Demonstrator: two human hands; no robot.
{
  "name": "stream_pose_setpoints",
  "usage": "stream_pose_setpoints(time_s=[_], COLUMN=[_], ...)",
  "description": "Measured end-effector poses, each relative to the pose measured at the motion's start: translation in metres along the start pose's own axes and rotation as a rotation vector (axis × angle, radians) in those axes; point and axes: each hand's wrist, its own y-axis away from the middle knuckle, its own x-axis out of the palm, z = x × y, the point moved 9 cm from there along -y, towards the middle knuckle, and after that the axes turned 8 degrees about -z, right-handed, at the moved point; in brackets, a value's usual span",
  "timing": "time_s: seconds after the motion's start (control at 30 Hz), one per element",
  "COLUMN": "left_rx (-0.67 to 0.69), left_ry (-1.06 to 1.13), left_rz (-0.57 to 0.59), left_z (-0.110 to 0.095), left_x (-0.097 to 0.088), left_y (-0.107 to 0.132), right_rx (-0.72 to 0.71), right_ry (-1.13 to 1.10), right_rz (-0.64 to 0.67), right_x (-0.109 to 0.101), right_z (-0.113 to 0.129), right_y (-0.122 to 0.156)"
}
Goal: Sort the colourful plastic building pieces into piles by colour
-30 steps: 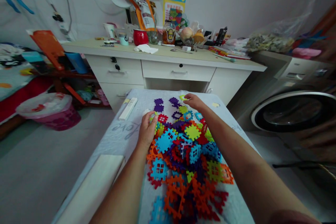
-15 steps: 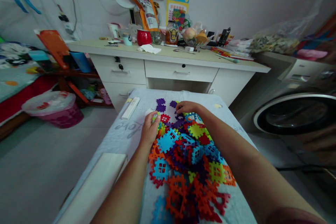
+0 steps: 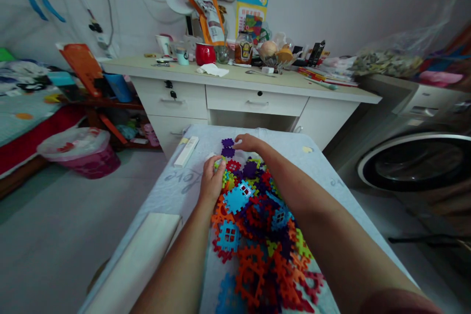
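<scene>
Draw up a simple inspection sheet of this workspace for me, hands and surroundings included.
Surface: cloth-covered table, pale, with printed lettering.
Pieces: toothed plastic pieces in a mixed-colour heap; two purple pieces near its far end.
Clutter: slim white remote-like object on the table; red pot and labelled jar on the white desk.
Hands: left hand at the heap's left edge; right hand beside the purple pieces; grip unclear on both.
Cables: grey cable hanging along the wall.
Surroundings: washing machine right, pink bin left.
</scene>
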Motion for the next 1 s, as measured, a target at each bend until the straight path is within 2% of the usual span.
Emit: stream_pose_setpoints(time_s=[0.07, 0.13, 0.23, 0.4, 0.53, 0.63, 0.77, 0.83, 0.87, 0.93, 1.0], left_rx=[-0.003, -0.006, -0.017, -0.007, 0.002, -0.012, 0.003, 0.052, 0.079, 0.124, 0.151], left_ry=[0.006, 0.020, 0.037, 0.035, 0.022, 0.013, -0.018, -0.060, -0.084, -0.122, -0.161], left_rz=[-0.012, -0.023, -0.030, -0.019, -0.017, -0.005, 0.034, 0.087, 0.117, 0.174, 0.209], left_z=[-0.001, 0.000, 0.001, -0.003, -0.004, -0.002, -0.003, -0.007, -0.008, -0.009, -0.009], left_x=[-0.001, -0.002, -0.003, -0.002, -0.002, 0.000, 0.003, 0.008, 0.011, 0.018, 0.023], left_y=[-0.001, -0.001, -0.002, -0.001, 0.000, 0.001, 0.002, 0.003, 0.003, 0.005, 0.007], right_rx=[0.076, 0.102, 0.039, -0.148, -0.300, -0.379, -0.404, -0.342, -0.280, -0.088, 0.169], right_ry=[0.027, 0.046, 0.095, 0.140, 0.068, -0.097, -0.454, -0.583, -0.623, -0.603, -0.464], right_rz=[-0.040, -0.012, 0.041, 0.141, 0.278, 0.324, 0.410, 0.319, 0.206, -0.079, -0.369], right_x=[0.018, 0.035, 0.046, 0.037, 0.027, 0.009, -0.019, -0.034, -0.042, -0.052, -0.054], right_z=[-0.001, -0.001, 0.004, 0.010, 0.019, 0.031, 0.037, 0.019, 0.001, -0.050, -0.111], right_y=[-0.008, -0.009, -0.005, 0.012, 0.044, 0.077, 0.132, 0.151, 0.156, 0.166, 0.182])
